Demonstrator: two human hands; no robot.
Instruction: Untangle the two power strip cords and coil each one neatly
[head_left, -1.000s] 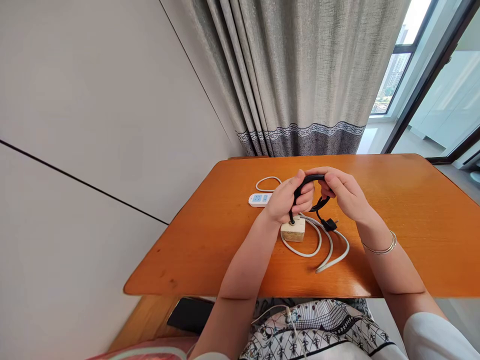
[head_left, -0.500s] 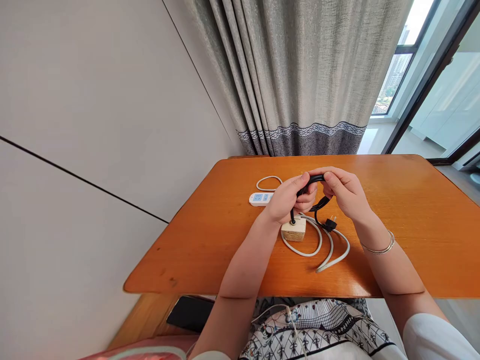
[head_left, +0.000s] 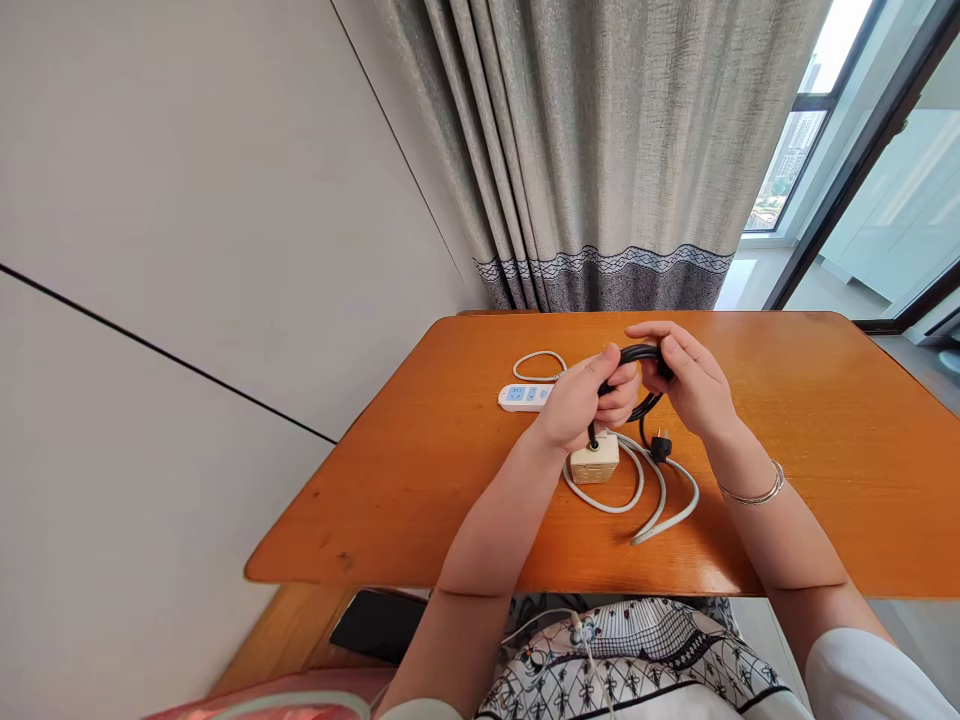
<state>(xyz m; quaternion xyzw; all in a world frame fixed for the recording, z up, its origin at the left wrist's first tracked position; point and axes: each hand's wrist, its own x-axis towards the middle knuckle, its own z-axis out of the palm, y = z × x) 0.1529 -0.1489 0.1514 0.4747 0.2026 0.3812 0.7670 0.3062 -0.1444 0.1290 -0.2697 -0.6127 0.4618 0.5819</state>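
Note:
A looped black power cord (head_left: 639, 353) is held between both hands above the table. My left hand (head_left: 589, 400) is closed round its left side, thumb on top. At the loop's right side, my right hand (head_left: 694, 380) grips the cord with thumb and fingers, the index finger reaching over it. From the loop, the cord runs down into a small pale block (head_left: 595, 462) below my left hand. Its black plug (head_left: 660, 447) hangs below my right hand, prongs up, by the white cable (head_left: 679, 512). Partly behind my left wrist lies a white power strip (head_left: 521, 398).
The wooden table (head_left: 420, 480) has rounded corners and a wall on its left. A grey curtain (head_left: 615, 150) hangs behind it. Below the front edge at left lies a dark phone (head_left: 379, 625). A thin white cable rests on the patterned cloth (head_left: 637, 650) over my lap.
Both hands have shifted slightly right with the cord, the right index finger lifting. The pale block has moved a little right, and the plug now points more upright.

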